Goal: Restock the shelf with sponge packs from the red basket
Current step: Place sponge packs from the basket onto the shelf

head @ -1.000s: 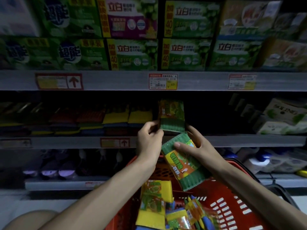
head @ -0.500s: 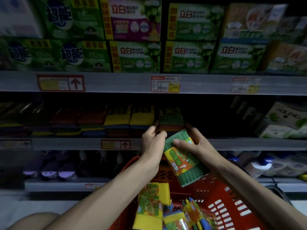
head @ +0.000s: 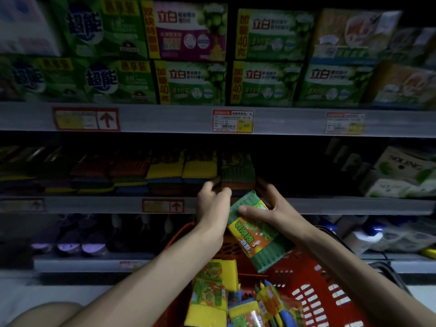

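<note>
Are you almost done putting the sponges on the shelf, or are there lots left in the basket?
Partly done. A row of sponge packs already sits on the shelf. The left hand is at the green pack there, and the right hand holds another pack. Several packs still lie in the red basket, so there's more to go.
</note>
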`<action>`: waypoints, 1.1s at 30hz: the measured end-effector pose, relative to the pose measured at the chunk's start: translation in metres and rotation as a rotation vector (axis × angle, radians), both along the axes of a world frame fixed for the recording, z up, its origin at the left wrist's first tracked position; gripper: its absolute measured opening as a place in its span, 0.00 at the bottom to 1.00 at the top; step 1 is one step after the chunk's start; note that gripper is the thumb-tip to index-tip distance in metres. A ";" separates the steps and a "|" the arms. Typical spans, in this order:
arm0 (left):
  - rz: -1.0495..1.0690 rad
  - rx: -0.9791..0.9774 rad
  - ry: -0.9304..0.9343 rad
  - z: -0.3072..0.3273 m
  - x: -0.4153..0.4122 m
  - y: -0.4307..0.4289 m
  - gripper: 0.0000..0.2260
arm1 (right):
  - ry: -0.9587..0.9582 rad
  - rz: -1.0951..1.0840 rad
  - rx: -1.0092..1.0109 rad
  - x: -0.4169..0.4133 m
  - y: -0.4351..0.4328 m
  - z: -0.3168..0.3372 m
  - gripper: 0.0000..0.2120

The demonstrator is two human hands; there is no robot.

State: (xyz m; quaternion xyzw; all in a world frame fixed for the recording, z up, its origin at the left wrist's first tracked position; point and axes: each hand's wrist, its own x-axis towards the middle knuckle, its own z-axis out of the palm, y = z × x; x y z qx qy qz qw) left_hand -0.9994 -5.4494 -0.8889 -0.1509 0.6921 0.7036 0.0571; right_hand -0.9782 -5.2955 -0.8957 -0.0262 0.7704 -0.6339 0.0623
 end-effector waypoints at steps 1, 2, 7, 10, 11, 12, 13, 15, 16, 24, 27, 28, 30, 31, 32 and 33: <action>0.012 -0.002 -0.001 -0.001 -0.001 -0.001 0.13 | -0.005 -0.001 0.005 0.000 0.001 0.001 0.35; 0.022 -0.007 -0.009 0.000 0.000 -0.002 0.15 | -0.012 -0.002 0.004 0.000 0.000 0.001 0.35; 0.047 0.031 -0.098 0.007 0.007 -0.007 0.09 | -0.027 -0.031 0.026 0.006 0.002 0.005 0.40; 0.051 0.068 -0.103 0.007 0.012 -0.013 0.04 | -0.029 -0.112 0.071 0.016 0.007 0.009 0.49; 0.038 0.083 -0.101 0.007 0.014 -0.015 0.04 | -0.039 -0.143 0.065 0.022 0.008 0.013 0.48; 0.009 0.097 -0.107 0.008 0.018 -0.015 0.07 | -0.052 -0.170 0.036 0.027 0.009 0.015 0.47; -0.031 0.100 -0.120 0.009 0.023 -0.015 0.11 | -0.063 -0.184 -0.003 0.032 0.009 0.016 0.44; -0.148 0.115 -0.152 0.012 0.035 -0.014 0.20 | -0.097 -0.176 -0.060 0.043 0.002 0.017 0.36; -0.213 0.145 -0.175 0.012 0.042 -0.012 0.24 | -0.110 -0.165 -0.086 0.047 -0.004 0.016 0.31; -0.137 0.152 -0.167 -0.007 0.060 -0.007 0.29 | -0.326 -0.077 -0.197 0.048 -0.023 0.002 0.21; -0.090 0.147 -0.241 -0.015 0.052 -0.012 0.46 | -0.378 -0.074 -0.217 0.037 -0.017 -0.004 0.25; -0.079 0.146 -0.267 -0.019 0.049 -0.014 0.48 | -0.329 -0.126 -0.167 0.032 -0.016 -0.006 0.24; -0.106 0.145 -0.274 -0.016 0.046 -0.017 0.46 | -0.239 -0.280 -0.094 0.024 -0.015 -0.008 0.18; -0.119 0.143 -0.260 -0.012 0.046 -0.018 0.44 | -0.205 -0.364 -0.089 0.020 -0.014 -0.010 0.15; -0.138 0.123 -0.235 -0.009 0.045 -0.021 0.40 | -0.179 -0.422 -0.090 0.016 -0.012 -0.012 0.11; -0.153 0.101 -0.206 -0.008 0.044 -0.022 0.34 | -0.166 -0.450 -0.095 0.012 -0.010 -0.014 0.09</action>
